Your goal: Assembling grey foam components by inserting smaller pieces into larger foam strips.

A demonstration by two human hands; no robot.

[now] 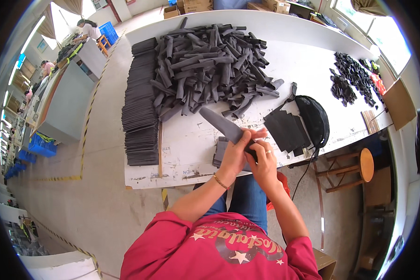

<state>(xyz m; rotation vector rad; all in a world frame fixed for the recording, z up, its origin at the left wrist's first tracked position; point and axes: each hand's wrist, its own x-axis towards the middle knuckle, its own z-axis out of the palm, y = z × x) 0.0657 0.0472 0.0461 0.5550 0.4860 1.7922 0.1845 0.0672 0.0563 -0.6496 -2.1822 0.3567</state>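
My left hand (234, 156) is closed round a dark grey fabric tube (219, 123), which points up and to the left over the white table (186, 135). My right hand (264, 163) grips the same tube's near end, its fingers bent against it; part of that end is hidden by both hands. Partly under my left hand lies a small stack of flat grey pieces (219, 150). Beyond my hands is a big loose heap of similar dark tubes (205, 65). A long, neat row of flattened dark pieces (140, 107) runs along the table's left side.
Right of my hands lie black flat pieces (287, 131) and a rounded black pouch (314, 119). Small black pieces (354, 77) are scattered at the far right. A wooden stool (366, 165) stands right of the table. Other people work at benches (65, 102) far left.
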